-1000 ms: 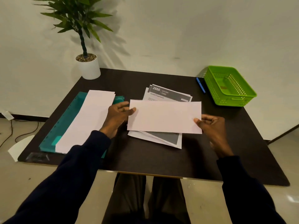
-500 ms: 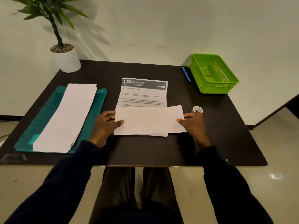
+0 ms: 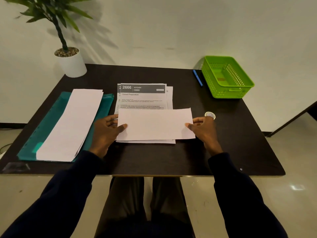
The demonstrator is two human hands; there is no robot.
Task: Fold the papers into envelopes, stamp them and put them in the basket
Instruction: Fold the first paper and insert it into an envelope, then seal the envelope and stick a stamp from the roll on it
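At the centre of the frame, above the near edge of a dark table, I held a folded paper by its two short ends. My left hand pinched the left end, thumb on top and fingers tucked beneath; my right hand gripped the right end the same way, fingers curled behind the edge. The paper lay flat and slightly askew over the lower half of a small pile of printed sheets, whose top page read "2666 Kitchen" and "Cereal Preparation". Just beyond my right hand a small round object sat on the table; what it was I could not tell. In the upper right, a green basket stood at the table's far corner, a blue pen just beside it. At left, a tall stack of white sheets rested on a teal folder. A potted plant stood in the upper left.
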